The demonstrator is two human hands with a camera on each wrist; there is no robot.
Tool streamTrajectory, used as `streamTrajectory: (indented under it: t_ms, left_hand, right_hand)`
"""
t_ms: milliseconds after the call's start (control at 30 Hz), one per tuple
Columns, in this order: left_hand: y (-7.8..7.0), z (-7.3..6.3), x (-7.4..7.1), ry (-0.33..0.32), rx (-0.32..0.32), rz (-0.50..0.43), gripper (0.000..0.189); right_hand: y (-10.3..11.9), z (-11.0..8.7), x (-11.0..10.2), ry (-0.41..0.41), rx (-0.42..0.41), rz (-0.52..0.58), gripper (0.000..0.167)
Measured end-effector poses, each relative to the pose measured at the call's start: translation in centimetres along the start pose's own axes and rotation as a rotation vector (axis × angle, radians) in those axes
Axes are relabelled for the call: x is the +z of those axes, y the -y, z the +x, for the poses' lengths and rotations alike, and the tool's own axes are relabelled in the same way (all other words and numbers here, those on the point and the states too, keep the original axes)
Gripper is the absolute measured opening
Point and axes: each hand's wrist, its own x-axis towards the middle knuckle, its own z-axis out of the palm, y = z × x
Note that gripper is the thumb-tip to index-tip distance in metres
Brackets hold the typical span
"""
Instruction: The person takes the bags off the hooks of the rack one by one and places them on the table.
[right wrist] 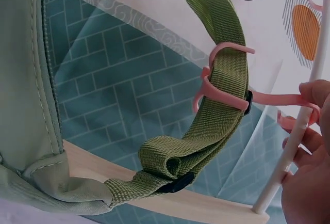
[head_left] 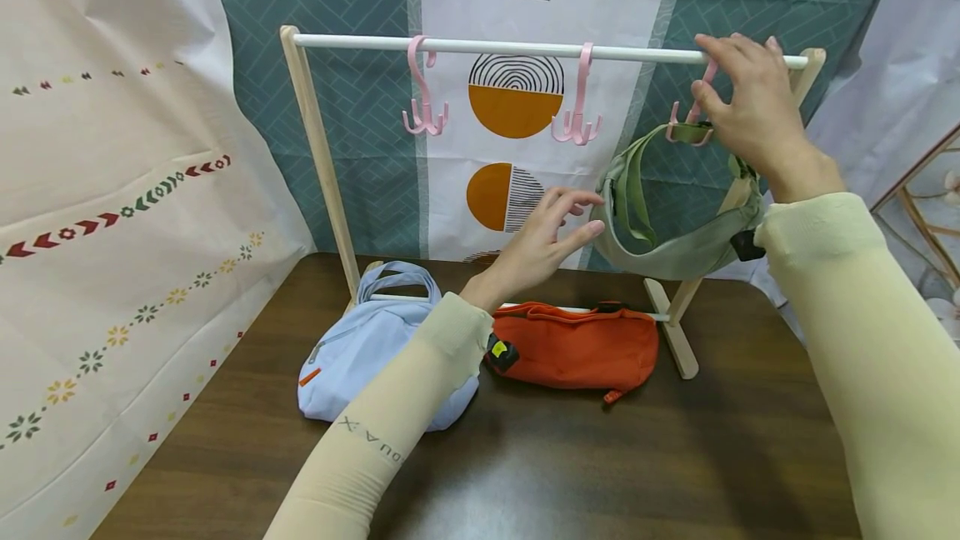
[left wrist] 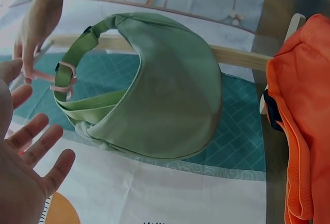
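Note:
A sage-green crescent bag (head_left: 667, 252) hangs by its olive webbing strap (right wrist: 227, 79) from the rightmost pink hook (right wrist: 221, 97), whose prongs run through the strap loop. At the top of this hook my right hand (head_left: 757, 107) is raised, its thumb and fingers pinching the hook's bend around the white rail (right wrist: 296, 146). My left hand (head_left: 536, 240) is held just left of the green bag, fingers apart and loosely bent. Nothing lies in it; in the left wrist view a gap shows between its fingertips and the bag.
Two more pink hooks (head_left: 426, 98) (head_left: 579, 107) hang bare on the rail. Below, a light-blue handbag (head_left: 360, 357) and an orange bag (head_left: 577, 352) lie on the brown table (head_left: 600, 457). Wooden posts (head_left: 322, 157) carry the rail in front of a patterned cloth (head_left: 345, 107).

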Motion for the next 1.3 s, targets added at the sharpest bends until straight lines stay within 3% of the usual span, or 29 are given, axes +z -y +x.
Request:
streamTrajectory:
  t_ms: [200,367,633,833,1000,1300]
  left_hand:
    - [-0.1,0.9,0.3,0.005,0.013,0.016,0.037]
    - [-0.4,2.4,0.6,0.015,0.002,0.033,0.037]
    - [-1.3,5.3,1.0,0.048,-0.094,0.099,0.04]
    - [-1.1,7.4,1.3,0.006,-0.159,0.1,0.039]
    - [-1.1,8.5,1.6,-0.022,-0.181,0.099,0.04]
    - [-1.4,10.3,2.6,0.003,-0.228,0.193,0.053]
  right_hand:
    - [-0.1,0.0,0.0,0.004,0.01,-0.031,0.055]
    - [0.0,-0.1,0.1,0.003,0.005,-0.04,0.054]
    - [0.0,0.2,0.3,-0.028,-0.007,-0.026,0.05]
    - [0.0,0.2,0.4,-0.025,-0.003,-0.021,0.05]
    - [0.1,0.1,0.3,-0.002,0.003,-0.028,0.051]
    - [-0.2,0.1,0.0,-0.006,-0.003,-0.007,0.05]
